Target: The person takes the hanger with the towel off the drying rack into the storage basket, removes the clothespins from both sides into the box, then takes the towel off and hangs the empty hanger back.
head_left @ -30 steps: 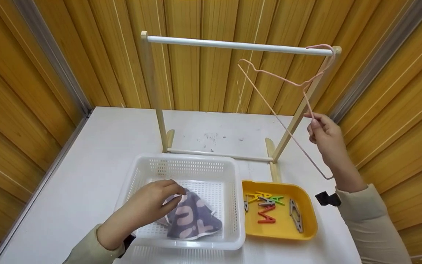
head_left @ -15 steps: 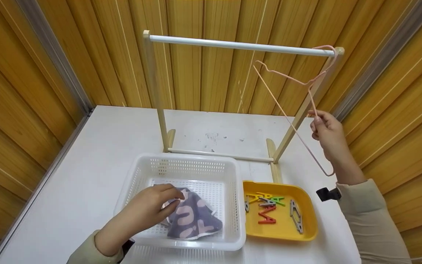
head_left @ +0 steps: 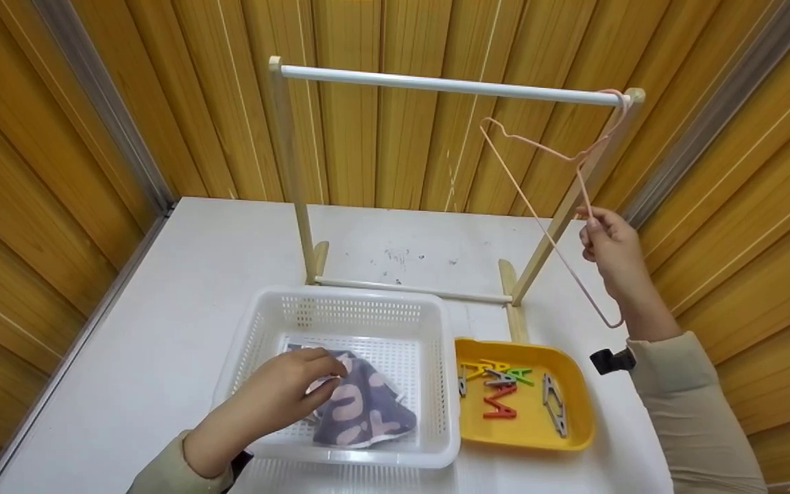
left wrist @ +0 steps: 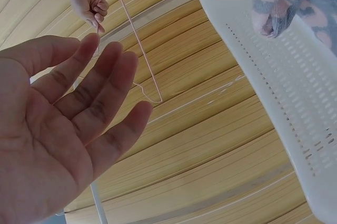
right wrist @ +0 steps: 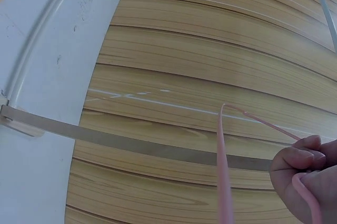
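Note:
My right hand pinches one side of a pink clothes hanger, whose hook lies over the right end of the rack's white rail. In the right wrist view, my right fingers are curled round the pink hanger wire. My left hand is held over the white basket, its fingers loosely bent. The left wrist view shows the left palm with nothing in it. Below that hand lies a grey-purple cloth with pink patches, part of it hidden by the hand.
A yellow tray with several clothespins stands right of the basket. Behind them the wooden rack stands on the white table. Wood-patterned walls enclose the back and sides.
The hanger has turned a little, its far end shifting right and slightly down, and its hook has slid toward the rail's right end. The left hand hardly moves.

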`<state>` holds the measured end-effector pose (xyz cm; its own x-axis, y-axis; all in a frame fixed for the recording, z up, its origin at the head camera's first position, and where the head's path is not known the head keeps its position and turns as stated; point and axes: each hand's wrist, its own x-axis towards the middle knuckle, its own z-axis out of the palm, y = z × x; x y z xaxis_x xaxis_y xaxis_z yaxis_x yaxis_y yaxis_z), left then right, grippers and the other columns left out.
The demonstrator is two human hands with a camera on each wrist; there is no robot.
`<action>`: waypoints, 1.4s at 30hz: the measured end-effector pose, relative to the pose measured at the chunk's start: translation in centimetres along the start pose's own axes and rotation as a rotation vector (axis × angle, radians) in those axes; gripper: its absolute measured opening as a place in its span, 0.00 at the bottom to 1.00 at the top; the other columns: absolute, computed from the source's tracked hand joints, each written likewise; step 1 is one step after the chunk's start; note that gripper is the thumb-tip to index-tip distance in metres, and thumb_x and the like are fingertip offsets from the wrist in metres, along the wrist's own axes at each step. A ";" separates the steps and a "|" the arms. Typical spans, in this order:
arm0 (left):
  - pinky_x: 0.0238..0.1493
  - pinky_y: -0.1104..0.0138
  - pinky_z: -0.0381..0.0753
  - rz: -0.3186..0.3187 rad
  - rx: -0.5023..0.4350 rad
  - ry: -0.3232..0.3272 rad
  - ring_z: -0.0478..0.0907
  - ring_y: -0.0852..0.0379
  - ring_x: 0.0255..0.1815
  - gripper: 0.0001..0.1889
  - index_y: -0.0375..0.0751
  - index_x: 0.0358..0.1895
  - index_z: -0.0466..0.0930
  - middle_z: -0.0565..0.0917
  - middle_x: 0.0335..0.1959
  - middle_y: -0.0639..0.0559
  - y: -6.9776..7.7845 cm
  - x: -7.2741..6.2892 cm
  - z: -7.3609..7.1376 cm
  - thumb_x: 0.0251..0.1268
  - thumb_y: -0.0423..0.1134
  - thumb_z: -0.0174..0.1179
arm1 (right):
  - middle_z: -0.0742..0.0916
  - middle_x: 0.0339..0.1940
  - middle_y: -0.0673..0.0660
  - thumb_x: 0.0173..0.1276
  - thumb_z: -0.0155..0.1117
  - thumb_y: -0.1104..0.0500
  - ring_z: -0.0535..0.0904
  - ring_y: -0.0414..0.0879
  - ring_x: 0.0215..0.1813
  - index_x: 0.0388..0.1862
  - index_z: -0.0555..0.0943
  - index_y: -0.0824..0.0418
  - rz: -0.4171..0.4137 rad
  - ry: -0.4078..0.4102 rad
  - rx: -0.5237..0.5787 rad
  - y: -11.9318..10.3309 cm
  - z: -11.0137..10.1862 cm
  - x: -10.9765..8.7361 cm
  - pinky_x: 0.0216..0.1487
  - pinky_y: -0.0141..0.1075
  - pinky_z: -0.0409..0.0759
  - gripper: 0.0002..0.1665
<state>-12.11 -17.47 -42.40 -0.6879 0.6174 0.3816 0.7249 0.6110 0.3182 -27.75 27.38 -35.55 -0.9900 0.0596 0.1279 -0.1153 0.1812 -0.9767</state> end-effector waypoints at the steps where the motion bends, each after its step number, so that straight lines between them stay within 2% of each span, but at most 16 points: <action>1: 0.44 0.62 0.87 0.000 -0.002 -0.002 0.88 0.53 0.40 0.06 0.40 0.42 0.86 0.90 0.39 0.51 0.0 0.0 0.0 0.63 0.30 0.67 | 0.75 0.23 0.43 0.84 0.45 0.60 0.66 0.35 0.27 0.54 0.74 0.56 0.004 -0.001 0.005 0.0 0.0 0.1 0.28 0.24 0.66 0.10; 5: 0.43 0.62 0.87 0.000 -0.006 0.000 0.88 0.52 0.40 0.06 0.41 0.42 0.86 0.90 0.39 0.51 -0.1 -0.1 0.1 0.64 0.29 0.67 | 0.78 0.24 0.42 0.84 0.46 0.59 0.68 0.35 0.27 0.54 0.76 0.55 0.002 -0.013 -0.016 0.1 -0.1 0.2 0.27 0.23 0.69 0.10; 9: 0.42 0.63 0.87 -0.008 -0.012 -0.003 0.87 0.52 0.39 0.06 0.41 0.42 0.86 0.90 0.38 0.51 -0.2 -0.1 0.1 0.64 0.29 0.67 | 0.79 0.24 0.40 0.83 0.48 0.60 0.70 0.34 0.28 0.59 0.74 0.60 -0.011 -0.021 -0.093 0.2 0.0 0.3 0.29 0.23 0.70 0.13; 14: 0.39 0.64 0.86 -0.035 -0.032 -0.016 0.88 0.52 0.38 0.06 0.41 0.42 0.86 0.90 0.38 0.50 -0.4 -0.2 0.0 0.65 0.29 0.66 | 0.79 0.23 0.37 0.82 0.49 0.63 0.70 0.33 0.27 0.69 0.67 0.68 -0.025 -0.030 -0.192 0.3 0.3 0.3 0.32 0.24 0.71 0.21; 17: 0.39 0.64 0.86 -0.044 -0.022 -0.008 0.87 0.52 0.39 0.06 0.40 0.42 0.86 0.89 0.38 0.50 -0.5 -0.2 -0.2 0.64 0.29 0.66 | 0.78 0.24 0.34 0.81 0.49 0.62 0.71 0.31 0.29 0.74 0.61 0.70 -0.032 -0.044 -0.281 0.3 0.3 0.2 0.34 0.24 0.72 0.27; 20: 0.43 0.63 0.87 -0.068 0.015 0.018 0.87 0.52 0.42 0.07 0.40 0.43 0.85 0.89 0.40 0.50 -0.6 -0.2 -0.3 0.63 0.29 0.67 | 0.81 0.37 0.39 0.82 0.48 0.58 0.72 0.31 0.38 0.79 0.53 0.69 -0.034 -0.052 -0.387 0.2 0.1 -0.3 0.40 0.23 0.72 0.34; 21: 0.44 0.62 0.87 -0.082 0.026 0.029 0.87 0.52 0.43 0.08 0.40 0.44 0.85 0.88 0.41 0.50 -0.6 -0.2 -0.3 0.63 0.29 0.68 | 0.82 0.44 0.44 0.82 0.48 0.57 0.74 0.34 0.44 0.81 0.50 0.68 -0.036 -0.051 -0.415 0.1 0.0 -0.6 0.43 0.23 0.73 0.36; 23: 0.48 0.60 0.87 -0.118 0.052 0.048 0.86 0.50 0.47 0.11 0.40 0.46 0.84 0.87 0.45 0.49 -0.6 -0.2 -0.5 0.62 0.29 0.69 | 0.78 0.60 0.59 0.82 0.48 0.57 0.74 0.44 0.58 0.83 0.44 0.67 -0.054 -0.045 -0.438 -0.1 0.1 -1.3 0.57 0.32 0.75 0.41; 25: 0.52 0.57 0.87 -0.153 0.066 0.064 0.85 0.49 0.51 0.14 0.39 0.50 0.83 0.86 0.48 0.47 -0.6 -0.1 -0.6 0.61 0.30 0.69 | 0.67 0.73 0.71 0.81 0.50 0.58 0.66 0.58 0.73 0.84 0.40 0.66 -0.090 -0.035 -0.447 -0.3 0.3 -2.2 0.72 0.47 0.72 0.44; 27: 0.56 0.54 0.85 -0.185 0.080 0.075 0.84 0.46 0.55 0.18 0.39 0.54 0.81 0.85 0.52 0.45 -0.7 0.0 -0.8 0.60 0.30 0.70 | 0.57 0.80 0.75 0.80 0.53 0.58 0.54 0.69 0.81 0.84 0.39 0.66 -0.145 -0.029 -0.466 -0.5 0.8 -3.2 0.78 0.64 0.59 0.47; 28: 0.58 0.53 0.85 -0.196 0.086 0.081 0.83 0.45 0.57 0.20 0.39 0.56 0.80 0.84 0.54 0.43 -0.8 0.1 -0.8 0.60 0.30 0.70 | 0.54 0.82 0.76 0.79 0.54 0.58 0.49 0.72 0.82 0.84 0.39 0.66 -0.178 -0.029 -0.487 -0.6 1.1 -3.7 0.78 0.71 0.52 0.47; 31: 0.62 0.49 0.82 -0.227 0.099 0.091 0.80 0.41 0.62 0.26 0.39 0.62 0.77 0.82 0.60 0.40 -1.2 0.4 -0.9 0.60 0.32 0.71 | 0.50 0.84 0.73 0.77 0.58 0.55 0.42 0.72 0.85 0.84 0.43 0.65 -0.260 -0.036 -0.597 -0.7 2.2 -5.1 0.80 0.72 0.42 0.48; 37: 0.69 0.40 0.74 -0.280 0.103 0.101 0.72 0.34 0.72 0.36 0.40 0.72 0.70 0.73 0.72 0.36 -1.4 1.2 -0.5 0.61 0.41 0.73 | 0.53 0.85 0.69 0.73 0.63 0.51 0.41 0.68 0.86 0.83 0.52 0.63 -0.405 -0.072 -0.793 0.2 5.2 -8.0 0.78 0.74 0.39 0.48; 40: 0.71 0.36 0.69 -0.295 0.086 0.081 0.66 0.32 0.76 0.41 0.40 0.75 0.66 0.68 0.77 0.36 -1.1 1.4 -0.1 0.60 0.45 0.73 | 0.55 0.86 0.63 0.73 0.62 0.46 0.39 0.55 0.88 0.82 0.56 0.60 -0.513 -0.076 -0.864 1.2 6.8 -9.7 0.77 0.75 0.42 0.46; 42: 0.73 0.34 0.66 -0.303 0.067 0.057 0.62 0.31 0.79 0.44 0.41 0.77 0.64 0.64 0.79 0.36 -0.8 1.6 0.3 0.60 0.48 0.73 | 0.53 0.87 0.56 0.76 0.57 0.40 0.35 0.44 0.89 0.82 0.57 0.58 -0.603 -0.083 -0.896 2.0 7.8 -10.8 0.81 0.69 0.42 0.44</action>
<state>-13.81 -16.78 -42.33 -0.8677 0.3746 0.3266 0.4818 0.7955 0.3674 -17.92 19.47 -40.27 -0.7965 -0.3403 0.4998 -0.5172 0.8116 -0.2715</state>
